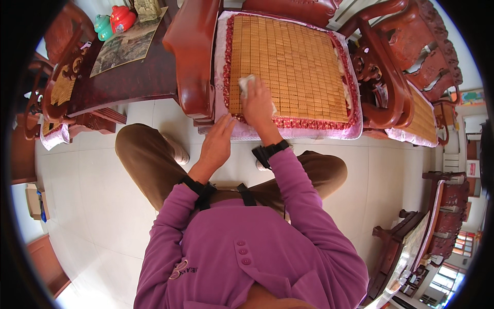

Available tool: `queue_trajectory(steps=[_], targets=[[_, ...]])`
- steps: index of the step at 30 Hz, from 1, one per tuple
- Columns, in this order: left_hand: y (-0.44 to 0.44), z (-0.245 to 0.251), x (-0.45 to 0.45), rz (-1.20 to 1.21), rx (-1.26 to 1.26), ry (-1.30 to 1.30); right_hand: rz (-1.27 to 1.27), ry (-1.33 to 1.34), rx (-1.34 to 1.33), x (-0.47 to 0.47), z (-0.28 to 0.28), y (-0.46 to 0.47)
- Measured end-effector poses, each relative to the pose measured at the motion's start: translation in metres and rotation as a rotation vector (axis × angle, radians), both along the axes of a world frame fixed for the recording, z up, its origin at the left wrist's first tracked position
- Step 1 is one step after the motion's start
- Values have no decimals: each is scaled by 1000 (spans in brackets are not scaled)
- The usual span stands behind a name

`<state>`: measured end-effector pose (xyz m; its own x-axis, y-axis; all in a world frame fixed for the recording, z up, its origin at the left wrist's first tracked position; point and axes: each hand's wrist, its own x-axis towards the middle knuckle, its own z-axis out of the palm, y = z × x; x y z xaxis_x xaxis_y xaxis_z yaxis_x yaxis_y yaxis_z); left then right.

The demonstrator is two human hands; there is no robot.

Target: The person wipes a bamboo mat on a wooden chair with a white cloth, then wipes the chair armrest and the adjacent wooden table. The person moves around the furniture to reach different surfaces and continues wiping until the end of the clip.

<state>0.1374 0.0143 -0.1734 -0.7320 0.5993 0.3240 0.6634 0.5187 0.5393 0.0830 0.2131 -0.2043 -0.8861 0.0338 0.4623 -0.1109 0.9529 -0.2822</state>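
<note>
My right hand point(257, 101) presses a crumpled white cloth point(247, 82) against the bamboo mat point(289, 65), near its left front corner. The cloth shows past the fingertips and beside the palm. A red patterned ruffle point(301, 123) edges the mat, which lies on a pink seat cover point(328, 133) on a carved wooden armchair point(197, 58). My left hand point(217, 143) holds nothing. Its extended fingers reach the front left corner of the seat, and I cannot tell how firmly they touch it.
Left of the armchair stands a dark wooden table point(131, 83) with a picture sheet point(127, 50), a red pot point(122, 19) and a green pot point(102, 28). Another matted chair point(418, 112) is at the right. Pale floor tiles point(100, 174) lie around my legs.
</note>
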Motion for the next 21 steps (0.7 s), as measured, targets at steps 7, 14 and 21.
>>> queue_trajectory(steps=[7,14,21], targets=[[15,11,-7,-18,112,4,191,-54,48,15,1,-4],[29,11,-18,-24,25,32,-106,-66,49,-4,-11,42],[52,-13,-41,-8,-86,60,-505,-55,171,55,-17,159]])
